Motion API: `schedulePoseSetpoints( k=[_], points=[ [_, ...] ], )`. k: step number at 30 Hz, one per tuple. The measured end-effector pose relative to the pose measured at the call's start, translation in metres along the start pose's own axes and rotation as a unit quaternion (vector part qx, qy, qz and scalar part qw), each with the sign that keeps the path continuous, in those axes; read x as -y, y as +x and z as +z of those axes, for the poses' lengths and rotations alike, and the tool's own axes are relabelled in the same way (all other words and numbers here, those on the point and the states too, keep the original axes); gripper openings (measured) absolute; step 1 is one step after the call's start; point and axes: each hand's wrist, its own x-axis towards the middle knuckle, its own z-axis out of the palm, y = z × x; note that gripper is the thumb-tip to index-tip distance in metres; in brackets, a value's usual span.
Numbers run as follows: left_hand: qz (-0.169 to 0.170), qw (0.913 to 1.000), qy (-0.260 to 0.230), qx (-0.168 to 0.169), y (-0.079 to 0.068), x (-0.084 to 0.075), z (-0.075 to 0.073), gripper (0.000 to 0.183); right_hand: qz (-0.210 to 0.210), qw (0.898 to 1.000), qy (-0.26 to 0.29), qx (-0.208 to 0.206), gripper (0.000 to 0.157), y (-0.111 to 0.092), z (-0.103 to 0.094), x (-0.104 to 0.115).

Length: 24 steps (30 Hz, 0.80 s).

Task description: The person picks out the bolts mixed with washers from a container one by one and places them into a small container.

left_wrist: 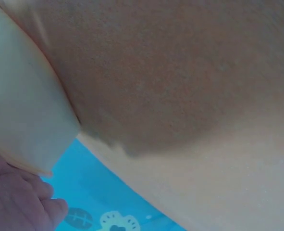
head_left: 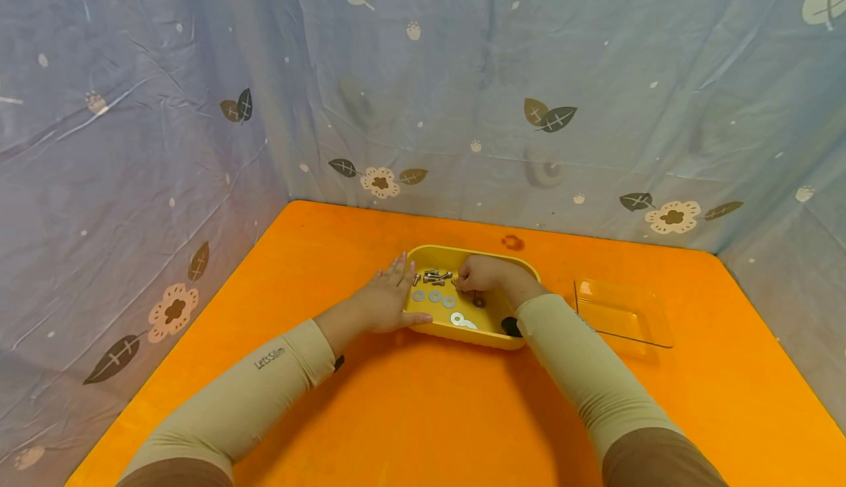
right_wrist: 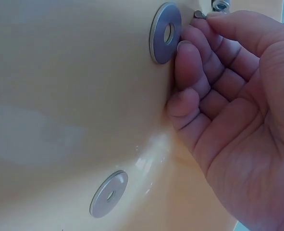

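A yellow plastic bin (head_left: 456,334) sits on the orange table with small metal hardware inside. My left hand (head_left: 383,303) lies with extended fingers along the bin's left rim, thumb over the front edge. Inside the bin, my right hand (head_left: 485,274) has its fingers curled and pinches a small metal bolt (right_wrist: 200,15) between thumb and forefinger; most of that bolt is hidden. To the left of these fingertips is a cluster of bolts (head_left: 438,277). Several flat washers (head_left: 435,296) lie nearer the front, and one large washer (right_wrist: 166,33) shows right beside the curled fingers in the right wrist view.
A clear, see-through tray (head_left: 621,314) stands on the table (head_left: 423,413) to the right of the bin, near my right forearm. Patterned curtains (head_left: 463,90) hang behind the table and along both sides. A dark ring-shaped mark (head_left: 512,242) shows behind the bin.
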Motion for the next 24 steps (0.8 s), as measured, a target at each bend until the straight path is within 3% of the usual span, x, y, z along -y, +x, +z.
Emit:
schedulePoseSetpoints(
  k=[7,14,20,24],
  points=[
    [0.001,1.0,-0.004,0.005,-0.0008,-0.0008,0.0002,0.105,-0.033,0.999,0.03,0.003,0.016,-0.0045,-0.0013,-0.0029],
    [0.0,1.0,-0.007,0.005,-0.0003,-0.0011,0.0005,0.105,-0.052,0.997,0.064,0.007,0.028,-0.0074,-0.0026,-0.0037],
    [-0.004,0.9999,-0.008,0.006,0.0001,0.0002,-0.0002,0.106,-0.046,0.998,0.033,-0.013,0.037,-0.006,-0.0033,-0.0019],
    [-0.004,0.9999,-0.01,0.004,0.0004,0.0007,0.0004,0.106,-0.055,0.998,-0.01,-0.024,0.035,-0.005,-0.0043,-0.0004]
  ],
)
